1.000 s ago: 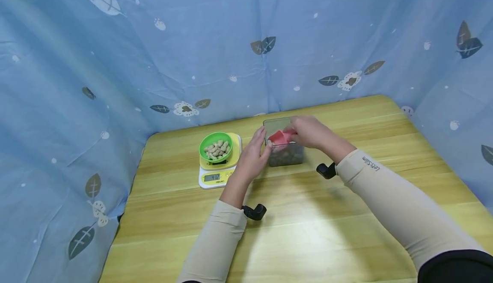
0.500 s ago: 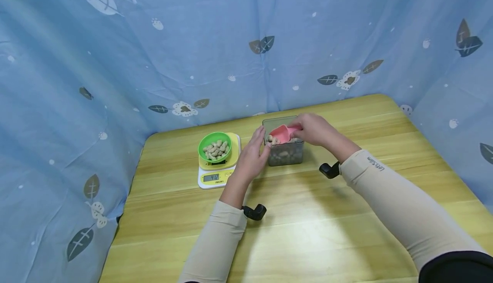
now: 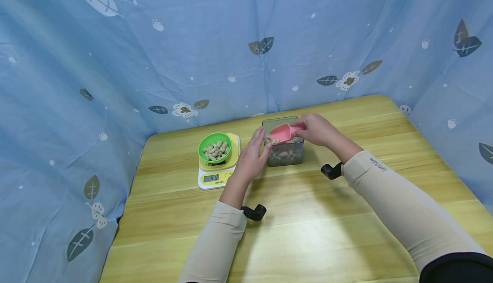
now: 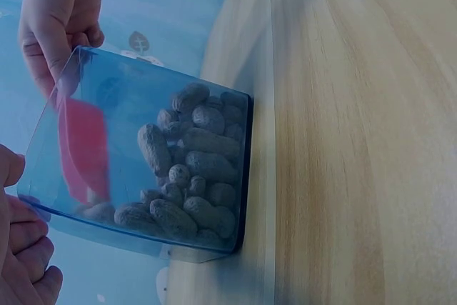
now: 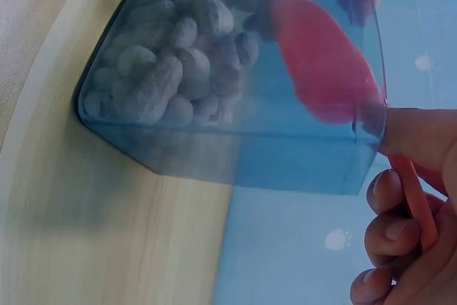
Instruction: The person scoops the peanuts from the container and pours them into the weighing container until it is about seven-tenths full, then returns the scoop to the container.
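In the head view my right hand (image 3: 313, 129) grips the handle of a pink scoop (image 3: 281, 133). Thumb and curled fingers wrap that handle in the right wrist view. The scoop's bowl is inside a clear grey plastic container (image 3: 294, 159), its front edge down at some peanuts (image 4: 207, 151). Those unshelled peanuts fill the container's lower part. Extended fingers of my left hand (image 3: 250, 156) lie along the container's left side, with the thumb at the near left corner of the rim.
Left of the container stands a yellow and white kitchen scale (image 3: 233, 156), its display reading about 412. A green bowl (image 3: 202, 151) of peanuts sits on it. The wooden table (image 3: 169, 214) ends at a blue patterned curtain (image 3: 231, 39).
My right hand has drawn the scoop up and slightly right inside the container, so more of its bowl shows. The left hand stays at the container; bowl and scale have not moved.
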A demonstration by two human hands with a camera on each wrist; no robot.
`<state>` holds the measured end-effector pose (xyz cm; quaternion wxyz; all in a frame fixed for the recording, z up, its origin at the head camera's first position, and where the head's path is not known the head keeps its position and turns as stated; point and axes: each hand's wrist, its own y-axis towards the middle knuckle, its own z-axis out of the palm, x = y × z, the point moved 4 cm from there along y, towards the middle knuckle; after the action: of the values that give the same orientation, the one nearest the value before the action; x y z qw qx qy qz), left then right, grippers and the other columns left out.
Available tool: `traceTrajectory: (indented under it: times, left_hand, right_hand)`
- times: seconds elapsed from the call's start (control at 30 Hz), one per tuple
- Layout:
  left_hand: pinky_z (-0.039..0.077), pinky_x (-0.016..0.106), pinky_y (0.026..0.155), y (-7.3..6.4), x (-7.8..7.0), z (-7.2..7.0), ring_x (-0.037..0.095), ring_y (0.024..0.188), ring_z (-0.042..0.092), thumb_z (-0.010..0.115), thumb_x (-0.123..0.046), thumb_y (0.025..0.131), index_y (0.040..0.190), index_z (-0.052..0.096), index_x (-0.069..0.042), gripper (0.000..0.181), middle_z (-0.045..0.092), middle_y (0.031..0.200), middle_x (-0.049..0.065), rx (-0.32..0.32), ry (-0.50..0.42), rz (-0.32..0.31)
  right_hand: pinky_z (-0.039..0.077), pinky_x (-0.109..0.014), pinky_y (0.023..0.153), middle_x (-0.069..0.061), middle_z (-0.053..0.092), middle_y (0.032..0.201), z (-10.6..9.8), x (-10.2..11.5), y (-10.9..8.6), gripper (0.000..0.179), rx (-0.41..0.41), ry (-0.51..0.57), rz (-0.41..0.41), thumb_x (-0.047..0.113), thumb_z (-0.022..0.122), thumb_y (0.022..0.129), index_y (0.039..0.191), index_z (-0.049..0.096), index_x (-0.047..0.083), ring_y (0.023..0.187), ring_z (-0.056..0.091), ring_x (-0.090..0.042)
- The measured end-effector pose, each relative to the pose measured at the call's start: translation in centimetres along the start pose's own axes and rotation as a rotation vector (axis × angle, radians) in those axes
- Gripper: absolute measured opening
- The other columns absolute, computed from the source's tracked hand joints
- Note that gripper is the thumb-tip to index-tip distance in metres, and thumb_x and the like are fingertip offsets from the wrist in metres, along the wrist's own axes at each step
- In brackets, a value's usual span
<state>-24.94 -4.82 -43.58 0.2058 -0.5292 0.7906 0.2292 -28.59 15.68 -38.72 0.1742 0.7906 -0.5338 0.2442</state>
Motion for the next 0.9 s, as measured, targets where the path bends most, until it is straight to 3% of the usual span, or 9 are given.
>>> traceTrajectory:
  times: [0.17, 0.37, 0.53, 0.7, 0.9]
  left_hand:
    - [0.021, 0.036, 0.117, 0.1, -0.1, -0.1, 0.01, 0.144, 0.013, 0.035, -0.044, 0.1, 0.151, 0.017, -0.023, 0.058, 0.006, 0.157, -0.015, 0.005, -0.005, -0.007]
    - [0.02, 0.036, 0.116, 0.0, -0.1, -0.4, 0.009, 0.144, 0.011, 0.032, -0.048, 0.099, 0.151, 0.019, -0.02, 0.061, 0.006, 0.158, -0.012, 0.025, 0.011, -0.006]
    - [0.022, 0.042, 0.116, -0.6, 0.2, -1.3, 0.013, 0.145, 0.011, 0.029, -0.047, 0.1, 0.152, 0.016, -0.018, 0.061, 0.005, 0.158, -0.009, 0.012, 0.023, 0.001]
    - [0.018, 0.039, 0.118, -1.5, 1.7, -3.0, 0.011, 0.145, 0.008, 0.026, -0.051, 0.099, 0.152, 0.01, -0.024, 0.062, 0.005, 0.158, -0.01, -0.03, 0.028, -0.025]
    - [0.019, 0.04, 0.117, -2.7, 4.2, -5.0, 0.012, 0.145, 0.01, 0.026, -0.053, 0.099, 0.152, 0.011, -0.022, 0.063, 0.008, 0.159, -0.007, -0.097, 0.022, -0.07]
  right_hand:
    - [0.049, -0.039, 0.074, -0.014, 0.066, 0.116, -0.6, -1.1, -0.3, 0.036, -0.018, 0.083, 0.056, 0.025, 0.064, 0.09, 0.121, 0.065, 0.009, 0.092, 0.06, -0.024]
    - [0.05, -0.044, 0.084, -0.014, 0.064, 0.12, -0.9, -1.9, -0.9, 0.037, -0.058, 0.166, 0.077, 0.027, 0.066, 0.089, 0.121, 0.064, 0.008, 0.107, 0.059, -0.027]
    - [0.051, -0.043, 0.084, -0.013, 0.065, 0.119, -1.2, -1.6, -0.8, 0.042, -0.078, 0.213, 0.095, 0.034, 0.065, 0.089, 0.123, 0.063, 0.011, 0.105, 0.061, -0.026]
    - [0.049, -0.038, 0.077, -0.01, 0.065, 0.117, -1.4, -0.3, -0.2, 0.041, -0.105, 0.217, 0.075, 0.036, 0.064, 0.089, 0.124, 0.063, 0.014, 0.095, 0.059, -0.023]
    - [0.048, -0.036, 0.075, -0.007, 0.064, 0.119, -0.8, 2.1, 0.5, 0.04, -0.1, 0.238, 0.05, 0.035, 0.064, 0.089, 0.124, 0.063, 0.016, 0.095, 0.057, -0.021]
